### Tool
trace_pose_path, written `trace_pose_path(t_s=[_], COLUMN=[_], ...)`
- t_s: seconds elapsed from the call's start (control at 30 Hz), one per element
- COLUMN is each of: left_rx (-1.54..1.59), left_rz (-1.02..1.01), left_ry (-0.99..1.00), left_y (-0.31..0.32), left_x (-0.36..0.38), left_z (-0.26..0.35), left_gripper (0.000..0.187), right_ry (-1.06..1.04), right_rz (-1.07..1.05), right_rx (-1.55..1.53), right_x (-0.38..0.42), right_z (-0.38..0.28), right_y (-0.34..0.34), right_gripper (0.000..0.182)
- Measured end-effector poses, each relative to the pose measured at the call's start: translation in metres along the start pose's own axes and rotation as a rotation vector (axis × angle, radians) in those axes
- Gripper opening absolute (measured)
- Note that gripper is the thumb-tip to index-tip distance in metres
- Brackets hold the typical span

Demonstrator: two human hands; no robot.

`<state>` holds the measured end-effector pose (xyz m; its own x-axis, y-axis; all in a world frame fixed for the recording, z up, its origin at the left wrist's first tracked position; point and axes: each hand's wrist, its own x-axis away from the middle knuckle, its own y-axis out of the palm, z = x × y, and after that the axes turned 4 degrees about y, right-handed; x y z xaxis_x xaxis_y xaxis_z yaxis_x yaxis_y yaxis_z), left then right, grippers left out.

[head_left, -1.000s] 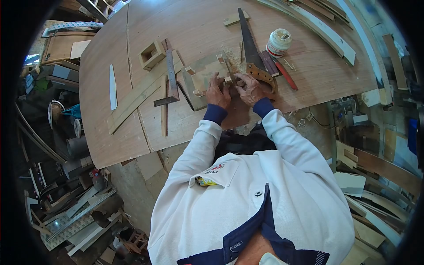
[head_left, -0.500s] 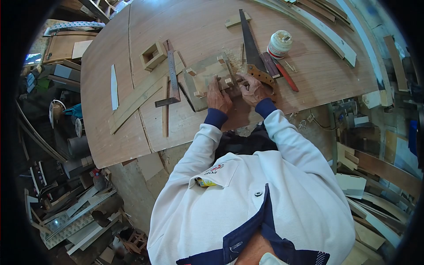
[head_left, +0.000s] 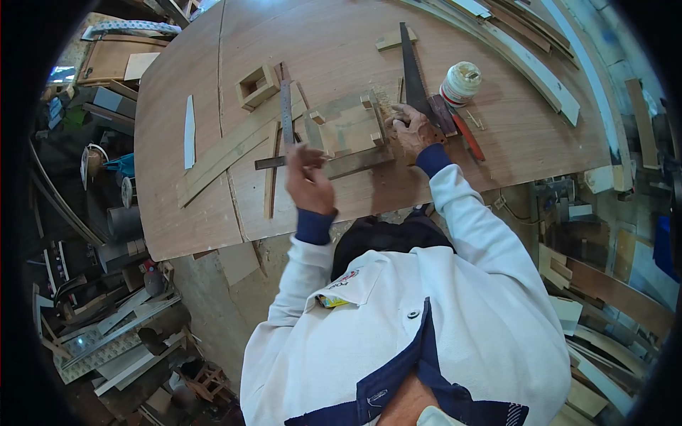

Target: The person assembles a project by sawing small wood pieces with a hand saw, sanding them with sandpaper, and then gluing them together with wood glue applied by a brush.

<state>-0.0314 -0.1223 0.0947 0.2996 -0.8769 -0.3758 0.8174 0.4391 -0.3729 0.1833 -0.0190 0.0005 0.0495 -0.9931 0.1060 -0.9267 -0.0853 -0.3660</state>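
Note:
A flat board with several small wooden blocks standing on it lies on the table. Left of its near corner, my left hand is raised near the lower end of the metal square; it is blurred, and its fingers are partly bent and hard to make out. My right hand rests at the board's right side, by the handle of the handsaw, with its fingers curled. What lies under those fingers is hidden. Sawdust is scattered between the board and the saw.
A small open wooden box and a long wood strip lie to the left. A white tub and a red-handled tool are at the right. Long boards line the table's far right edge.
My left hand has come off the board and moved left toward the metal square. My right hand stays near the saw handle. The whole view has shifted slightly.

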Motion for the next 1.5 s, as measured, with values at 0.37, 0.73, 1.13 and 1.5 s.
trace_pose_path(t_s=[0.37, 0.73, 1.13, 1.5], left_rx=[0.311, 0.038, 0.264, 0.360], left_rz=[-0.397, -0.521, -0.529, -0.527], left_ry=[-0.684, -0.478, -0.509, -0.604], left_y=[-0.005, 0.005, 0.024, 0.005], left_x=[-0.068, -0.070, -0.077, -0.106], left_z=[-0.159, -0.129, -0.157, -0.118], left_gripper=[0.037, 0.019, 0.028, 0.039], right_ry=[0.069, 0.091, 0.273, 0.377], right_rz=[0.022, -0.075, 0.003, 0.132], right_rx=[0.137, 0.039, -0.233, -0.466], right_x=[-0.024, -0.030, -0.004, 0.009], right_z=[0.021, 0.044, 0.009, -0.039], right_y=[0.017, 0.015, 0.007, 0.015], right_gripper=[0.045, 0.044, 0.047, 0.044])
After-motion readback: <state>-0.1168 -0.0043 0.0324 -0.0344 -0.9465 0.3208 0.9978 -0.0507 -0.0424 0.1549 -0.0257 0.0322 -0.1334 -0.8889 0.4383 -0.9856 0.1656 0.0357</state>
